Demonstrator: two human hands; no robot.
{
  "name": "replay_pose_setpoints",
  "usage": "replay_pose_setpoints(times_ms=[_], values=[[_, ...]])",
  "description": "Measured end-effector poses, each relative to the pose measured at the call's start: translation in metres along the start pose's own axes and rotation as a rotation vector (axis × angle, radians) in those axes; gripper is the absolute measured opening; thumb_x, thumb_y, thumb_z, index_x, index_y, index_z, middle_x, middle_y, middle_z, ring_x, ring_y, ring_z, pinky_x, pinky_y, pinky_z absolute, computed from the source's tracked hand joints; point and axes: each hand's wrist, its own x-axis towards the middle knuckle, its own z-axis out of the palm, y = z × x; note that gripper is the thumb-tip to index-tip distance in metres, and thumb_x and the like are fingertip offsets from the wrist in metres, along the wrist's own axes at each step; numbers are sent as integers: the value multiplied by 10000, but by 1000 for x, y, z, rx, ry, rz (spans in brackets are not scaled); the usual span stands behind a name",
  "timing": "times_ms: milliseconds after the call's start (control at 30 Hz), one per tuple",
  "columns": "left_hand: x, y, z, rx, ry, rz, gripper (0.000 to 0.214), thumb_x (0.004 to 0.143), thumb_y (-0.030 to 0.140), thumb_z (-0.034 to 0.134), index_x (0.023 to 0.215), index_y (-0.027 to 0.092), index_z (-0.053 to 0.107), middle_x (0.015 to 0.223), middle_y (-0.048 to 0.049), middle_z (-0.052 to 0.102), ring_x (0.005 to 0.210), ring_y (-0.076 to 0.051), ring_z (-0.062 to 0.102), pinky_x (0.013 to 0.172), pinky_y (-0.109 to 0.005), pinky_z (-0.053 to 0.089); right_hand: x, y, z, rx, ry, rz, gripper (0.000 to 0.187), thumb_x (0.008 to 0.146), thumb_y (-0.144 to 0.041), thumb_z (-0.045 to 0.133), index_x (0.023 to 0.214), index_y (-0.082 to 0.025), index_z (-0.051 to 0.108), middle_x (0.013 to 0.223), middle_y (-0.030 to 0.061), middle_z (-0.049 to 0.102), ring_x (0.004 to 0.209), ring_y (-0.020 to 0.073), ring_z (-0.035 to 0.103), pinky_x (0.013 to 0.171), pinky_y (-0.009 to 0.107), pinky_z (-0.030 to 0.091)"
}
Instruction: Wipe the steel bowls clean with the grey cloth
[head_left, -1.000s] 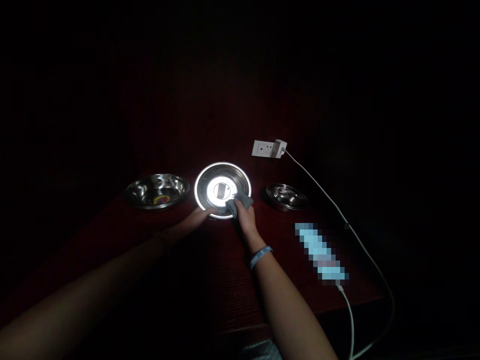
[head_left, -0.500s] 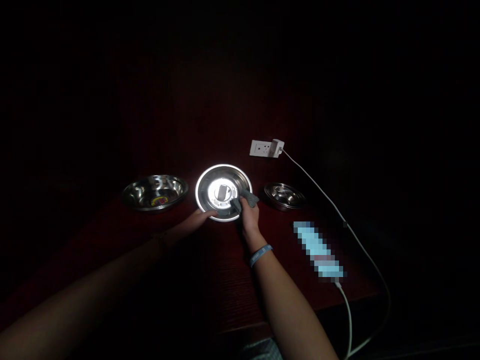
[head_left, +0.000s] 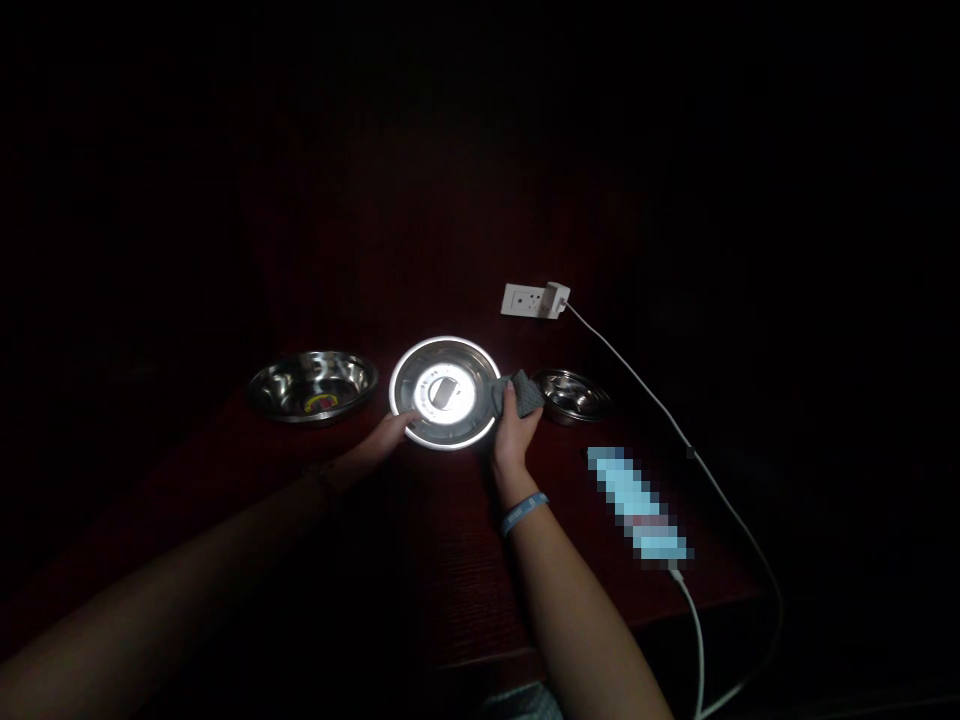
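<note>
A shiny steel bowl [head_left: 427,428] is tilted toward me above the dark red table, its inside brightly lit. My left hand [head_left: 386,435] grips its lower left rim, thumb over the inner edge. At the right rim, my right hand [head_left: 514,430] is closed round a grey cloth [head_left: 525,396], which touches the rim. The fingers behind the bowl and cloth are hidden. A blue wristband [head_left: 525,511] circles my right wrist.
Left of the bowl stands another steel bowl [head_left: 341,385] with a coloured sticker inside. Several-sectioned steelware [head_left: 574,395] sits to the right. A blurred-out phone [head_left: 637,505] lies nearer, its white cable [head_left: 637,385] running to a charger in the wall socket [head_left: 523,300].
My right hand has moved the grey cloth from the bowl's inside out to its right rim. The bowl has dropped slightly, and my left hand has shifted left along its edge.
</note>
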Motion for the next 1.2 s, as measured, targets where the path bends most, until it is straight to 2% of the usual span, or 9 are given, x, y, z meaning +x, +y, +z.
replay_pose_setpoints(times_ms=[133,267,467,700,833,1000,1200], values=[[0,1,1,-111,66,-103,177,749,249,563,843,146,673,822,-78,761,975,-300,682,907,-373,508,5,-4,-2,-48,98,-58,605,819,-423,561,1332,-147,400,1306,147,567,1149,209,582,981,369,461],[1,2,3,-93,95,-139,209,737,245,600,905,149,680,861,-85,765,992,-287,688,935,-407,511,0,-14,-2,-127,102,-214,620,842,-432,549,1353,-134,366,1322,159,546,1175,200,567,1019,360,427],[3,-3,3,-68,91,-99,313,752,295,644,1025,143,674,976,-96,760,1049,-285,671,978,-415,494,-13,-26,0,-170,-20,-378,496,850,-399,527,1267,-138,459,1255,145,570,1164,212,545,1037,368,382],[-7,5,10,-110,29,-69,413,873,310,546,1234,114,587,1202,-110,686,1146,-242,626,1048,-346,440,-19,-26,-4,-424,-307,-524,274,792,-235,548,1061,-202,595,1121,77,587,1067,220,542,984,357,406],[-8,7,11,-131,-8,-79,442,903,343,516,1287,130,558,1253,-95,658,1207,-226,584,1082,-332,403,-17,-22,-4,-450,-383,-613,280,793,-186,518,1062,-207,592,1088,62,581,1013,203,560,936,341,439],[-8,4,9,-148,-3,-65,545,874,457,554,1330,160,535,1296,-93,631,1248,-239,549,1096,-342,386,-14,-16,-3,-447,-361,-616,319,783,-149,496,1089,-199,573,1085,74,591,1028,210,555,946,366,440],[-13,8,8,-188,-112,-73,614,832,580,552,1313,198,557,1264,-83,656,1214,-243,578,1080,-345,402,-17,-14,-3,-490,-472,-638,391,776,-132,498,1160,-183,548,1144,97,591,1112,227,537,1010,397,409]])
